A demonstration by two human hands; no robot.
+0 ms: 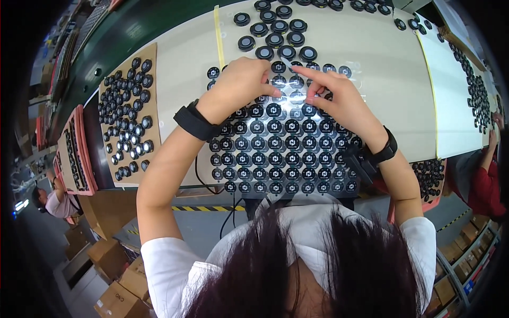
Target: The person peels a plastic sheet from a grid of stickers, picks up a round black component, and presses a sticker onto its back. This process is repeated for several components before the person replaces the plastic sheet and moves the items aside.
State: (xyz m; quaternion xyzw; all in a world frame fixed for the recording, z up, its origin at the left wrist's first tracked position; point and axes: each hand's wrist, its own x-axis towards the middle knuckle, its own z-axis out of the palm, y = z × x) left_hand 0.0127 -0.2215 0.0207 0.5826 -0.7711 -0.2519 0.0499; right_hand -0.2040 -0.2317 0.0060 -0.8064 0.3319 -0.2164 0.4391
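Observation:
A translucent sheet of round black stickers (275, 143), each with a white mark, lies in front of me in rows. My left hand (239, 84) is over its upper left part, thumb stretched out onto the sheet and apart from the curled fingers, whose tips are partly hidden. Across from it, my right hand (339, 98) points its index finger to the left. Its thumb and other fingers close together low over the stickers, and what they may pinch is too small to make out. A small pale strip (286, 62) shows by the index fingertip.
Several round black parts (275, 40) with grey centres stand beyond the sheet. More lie on a brown board (151, 116) at left and a white surface (450, 95) at right. Yellow tape (219, 37) crosses the table. A dark device (360, 164) hangs near my right wrist. Co-workers are at both sides.

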